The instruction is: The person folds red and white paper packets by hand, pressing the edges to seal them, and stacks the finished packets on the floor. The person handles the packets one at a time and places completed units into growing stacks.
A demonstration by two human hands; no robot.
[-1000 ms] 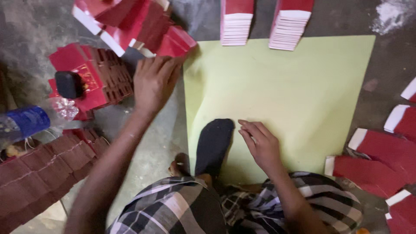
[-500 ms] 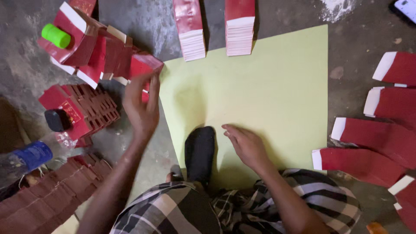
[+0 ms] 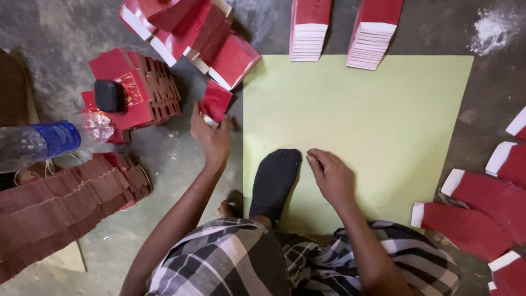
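2 bare hands work over a grey concrete floor (image 3: 164, 164). The left hand (image 3: 211, 137) reaches out beyond the left edge of a pale green square paper sheet (image 3: 372, 126), its fingers pinching the lower end of a small red folded card piece with a white edge (image 3: 215, 102). The right hand (image 3: 330, 176) rests flat on the sheet near its lower edge, fingers loosely curled and together, holding nothing. Just left of it a foot in a black sock (image 3: 274, 183) lies across the sheet's lower left part.

Most of the sheet is bare and smooth, open from the hands up to its far edge. There, 2 neat stacks of red-and-white card pieces (image 3: 342, 30) overlap the top edge. A loose heap of glossy red cards (image 3: 186, 27) lies just above the held piece, off the sheet's top left corner. Further left a pile of red folded boxes (image 3: 142, 87) carries a small black rounded object (image 3: 108, 96); a clear plastic bottle with a blue label (image 3: 44, 143) lies beside it. Dull brown-red ribbed bundles (image 3: 60, 203) fill the lower left. Flat red pieces with white ends (image 3: 471, 225) lie spread right of the sheet.
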